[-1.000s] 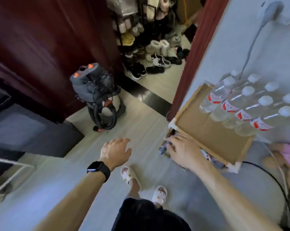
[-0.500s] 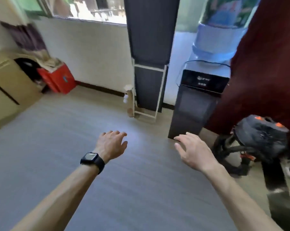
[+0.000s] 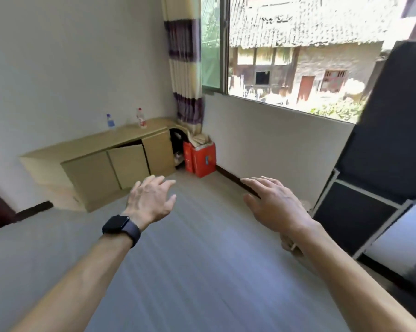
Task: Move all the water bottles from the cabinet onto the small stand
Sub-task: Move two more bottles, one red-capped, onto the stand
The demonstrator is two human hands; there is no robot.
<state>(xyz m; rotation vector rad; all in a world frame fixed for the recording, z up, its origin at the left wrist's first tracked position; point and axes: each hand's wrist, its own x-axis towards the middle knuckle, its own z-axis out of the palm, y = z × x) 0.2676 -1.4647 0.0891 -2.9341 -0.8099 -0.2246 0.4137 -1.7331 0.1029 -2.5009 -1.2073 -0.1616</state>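
Observation:
A low tan cabinet (image 3: 89, 149) stands against the far left wall, its middle door (image 3: 128, 165) hanging ajar. On its top stand two water bottles: one with a blue label (image 3: 110, 121) and one with a red label (image 3: 141, 118). My left hand (image 3: 152, 200), with a black watch on the wrist, floats over the floor with fingers spread and holds nothing. My right hand (image 3: 271, 202) is also held out, open and empty. Both hands are well short of the cabinet. The small stand is out of view.
A red box (image 3: 201, 160) sits in the corner under a striped curtain (image 3: 185, 68). A large window (image 3: 286, 49) fills the far wall. A dark folded panel in a white frame (image 3: 369, 183) leans at the right. Grey floor (image 3: 190, 271) stretches ahead.
The view has swung left from the stand with bottles, past the water dispenser, to the cabinet wall. My right hand has left the stand; both hands stay empty and outstretched.

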